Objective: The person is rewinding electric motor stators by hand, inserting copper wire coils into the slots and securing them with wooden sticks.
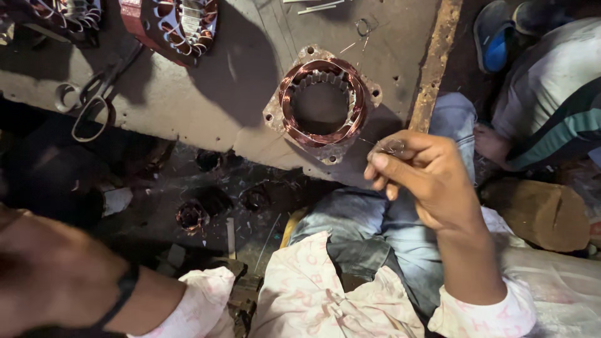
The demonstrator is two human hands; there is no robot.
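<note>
copper shows first: the stator (pixel 323 102) lies flat on the grey bench (pixel 206 94), mid scene and a little far, a ring of reddish-brown windings laid round a toothed steel core with a dark round hole in the middle. its plate is squarish, dull grey, with small holes at the corners. no labels or packages can be made out anywhere; the bench carries only scuffs and small drilled holes.

right hand (pixel 421 178) hangs just near and right of the stator, apart from it, fingers pinched narrow on a thin wire (pixel 389 148) that glints between thumb and forefinger; a fine strand seems to run from it toward the windings, though it is too thin to be sure. left hand (pixel 44 275) sits at the near left edge, blurred and very close to the camera, a dark band on the wrist; whether it grips anything cannot be told.

scissors (pixel 97 100) rest on the bench at far left. another stator (pixel 181 25), red with white slot liners, lies at the far edge. a rusty bar (pixel 435 59) runs along the bench's right side. blue jeans (pixel 388 219) and a pale pink patterned shirt fill the near middle. another person (pixel 551 94) in a grey striped shirt crouches at the right, by a blue sandal (pixel 494 37).
</note>
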